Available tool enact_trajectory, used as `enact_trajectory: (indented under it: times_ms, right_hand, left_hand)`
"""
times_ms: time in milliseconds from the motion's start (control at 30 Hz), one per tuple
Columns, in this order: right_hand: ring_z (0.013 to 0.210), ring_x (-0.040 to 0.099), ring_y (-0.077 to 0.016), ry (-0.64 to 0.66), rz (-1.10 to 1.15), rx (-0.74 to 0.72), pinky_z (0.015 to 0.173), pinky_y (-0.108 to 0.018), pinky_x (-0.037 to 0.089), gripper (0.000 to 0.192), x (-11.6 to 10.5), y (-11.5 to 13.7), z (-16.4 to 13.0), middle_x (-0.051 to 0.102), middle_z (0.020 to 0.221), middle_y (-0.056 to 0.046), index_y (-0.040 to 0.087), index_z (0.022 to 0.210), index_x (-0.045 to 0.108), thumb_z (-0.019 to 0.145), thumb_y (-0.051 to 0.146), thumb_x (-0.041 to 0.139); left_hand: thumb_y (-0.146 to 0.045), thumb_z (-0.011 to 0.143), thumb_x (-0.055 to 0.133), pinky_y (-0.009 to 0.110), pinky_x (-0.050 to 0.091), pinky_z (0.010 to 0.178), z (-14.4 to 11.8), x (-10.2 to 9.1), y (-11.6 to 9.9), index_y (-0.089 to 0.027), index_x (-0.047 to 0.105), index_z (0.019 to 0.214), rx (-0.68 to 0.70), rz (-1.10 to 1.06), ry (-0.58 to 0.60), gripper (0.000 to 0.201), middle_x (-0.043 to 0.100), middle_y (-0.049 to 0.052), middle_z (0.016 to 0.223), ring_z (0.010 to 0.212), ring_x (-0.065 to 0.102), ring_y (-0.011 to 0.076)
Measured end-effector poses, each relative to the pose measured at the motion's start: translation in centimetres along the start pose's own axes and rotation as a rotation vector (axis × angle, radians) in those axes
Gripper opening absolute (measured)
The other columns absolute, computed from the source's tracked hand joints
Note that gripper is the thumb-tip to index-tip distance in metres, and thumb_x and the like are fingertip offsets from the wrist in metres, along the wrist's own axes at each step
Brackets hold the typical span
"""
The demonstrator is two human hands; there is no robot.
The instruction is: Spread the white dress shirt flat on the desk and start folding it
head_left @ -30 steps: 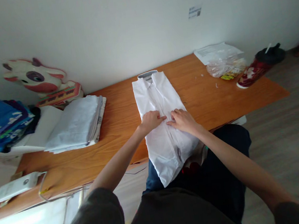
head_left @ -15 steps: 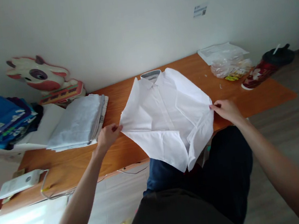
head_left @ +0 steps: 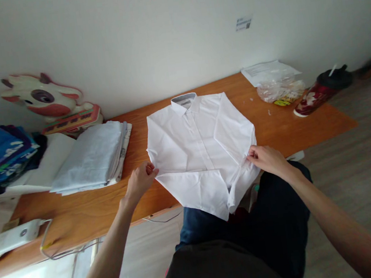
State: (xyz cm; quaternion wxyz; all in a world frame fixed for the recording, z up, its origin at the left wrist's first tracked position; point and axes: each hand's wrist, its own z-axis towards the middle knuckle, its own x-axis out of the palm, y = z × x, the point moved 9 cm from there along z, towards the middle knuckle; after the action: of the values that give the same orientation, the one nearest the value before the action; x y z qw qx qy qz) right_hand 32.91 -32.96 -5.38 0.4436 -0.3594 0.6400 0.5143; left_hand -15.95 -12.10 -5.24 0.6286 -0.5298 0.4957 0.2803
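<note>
White shirt (head_left: 200, 150) (one) between two hands (head_left: 141, 181) (head_left: 266, 160)

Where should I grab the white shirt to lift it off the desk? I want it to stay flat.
Take the shirt at its two outer side edges, coming in from left and right, where the left hand and right hand already pinch it. It lies front up, collar toward the wall, hem hanging over the desk edge, so these edges are free and evenly spaced.
</note>
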Motion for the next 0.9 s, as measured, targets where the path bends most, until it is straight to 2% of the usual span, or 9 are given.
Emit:
enact_trajectory:
  times_ms: [100,233,300,433,533,600,700,800,900]
  right_hand:
    - [0.076,0.073,-0.025,0.013,0.145,-0.049,0.067,-0.032,0.048,0.008,-0.2,-2.1,0.6,0.077,0.082,-0.005,0.025,0.099,0.065,0.093,0.029,0.061]
    - [0.087,0.076,-0.0306,-0.16,0.142,0.029,0.078,-0.04,0.056,0.039,-2.7,-6.1,0.6,0.08,0.101,-0.011,0.022,0.136,0.062,0.099,0.032,0.056]
    - [0.102,0.076,-0.0353,-0.265,0.051,0.012,0.09,-0.047,0.058,0.051,-4.0,-6.0,-0.1,0.078,0.116,-0.016,0.021,0.151,0.056,0.102,0.032,0.052]
    - [0.134,0.064,-0.0387,-0.277,-0.032,-0.227,0.115,-0.056,0.05,0.047,-4.1,-0.6,-1.7,0.065,0.147,-0.015,0.029,0.149,0.063,0.103,0.035,0.057]
    - [0.129,0.066,-0.0375,-0.111,-0.003,-0.36,0.114,-0.055,0.052,0.033,-2.0,3.1,-2.1,0.069,0.139,-0.011,0.03,0.129,0.074,0.1,0.045,0.067]
    - [0.121,0.069,-0.0371,-0.064,0.016,-0.362,0.109,-0.054,0.054,0.032,-1.2,3.7,-1.9,0.072,0.131,-0.011,0.028,0.12,0.074,0.097,0.05,0.072]
    - [0.114,0.071,-0.0353,-0.069,0.051,-0.311,0.105,-0.051,0.056,0.029,-1.1,2.7,-1.7,0.072,0.123,-0.012,0.027,0.114,0.072,0.097,0.05,0.071]
    - [0.104,0.071,-0.0331,-0.068,0.069,-0.253,0.097,-0.048,0.057,0.022,-1.5,0.5,-2.0,0.072,0.112,-0.011,0.028,0.106,0.067,0.099,0.049,0.065]
    - [0.092,0.07,-0.0312,-0.094,0.092,-0.176,0.085,-0.045,0.056,0.022,-2.3,-2.1,-2.4,0.071,0.101,-0.01,0.028,0.097,0.062,0.101,0.05,0.061]
  left_hand:
    - [-0.046,0.093,0.064,0.03,0.048,0.07,0.8,-0.5,1.5,-0.026,0.069,0.099,0.009,-0.099,-0.039,0.022,0.076,0.001,0.084,0.077,0.071,0.0224]
    - [-0.042,0.096,0.06,0.033,0.052,0.079,0.7,-3.5,4.2,-0.024,0.071,0.107,-0.08,-0.067,-0.224,0.024,0.079,0.006,0.094,0.087,0.074,0.0254]
    - [-0.042,0.098,0.058,0.035,0.054,0.082,-0.4,-4.9,3.9,-0.024,0.071,0.109,-0.094,-0.066,-0.307,0.025,0.079,0.008,0.099,0.089,0.074,0.0266]
    - [-0.047,0.104,0.055,0.04,0.06,0.091,-3.7,-4.3,-2.8,-0.027,0.073,0.118,0.125,-0.241,-0.249,0.031,0.079,0.009,0.119,0.103,0.075,0.0282]
    - [-0.045,0.107,0.056,0.049,0.051,0.117,-6.0,-0.7,-11.0,-0.032,0.076,0.128,0.443,-0.334,-0.004,0.032,0.076,0.008,0.136,0.134,0.066,0.0311]
    - [-0.043,0.11,0.051,0.054,0.044,0.125,-6.3,1.6,-14.6,-0.031,0.076,0.131,0.548,-0.372,0.112,0.036,0.076,0.007,0.138,0.141,0.061,0.031]
    - [-0.046,0.111,0.045,0.052,0.05,0.116,-4.5,4.1,-15.7,-0.028,0.08,0.121,0.505,-0.391,0.18,0.04,0.081,0.009,0.123,0.123,0.071,0.0301]
    - [-0.049,0.109,0.048,0.048,0.055,0.106,-2.7,5.2,-14.2,-0.026,0.082,0.106,0.451,-0.347,0.202,0.041,0.082,0.009,0.103,0.098,0.074,0.0274]
    - [-0.052,0.104,0.059,0.05,0.05,0.112,-2.3,5.0,-12.7,-0.027,0.082,0.116,0.478,-0.283,0.241,0.036,0.077,0.004,0.081,0.082,0.072,0.0242]
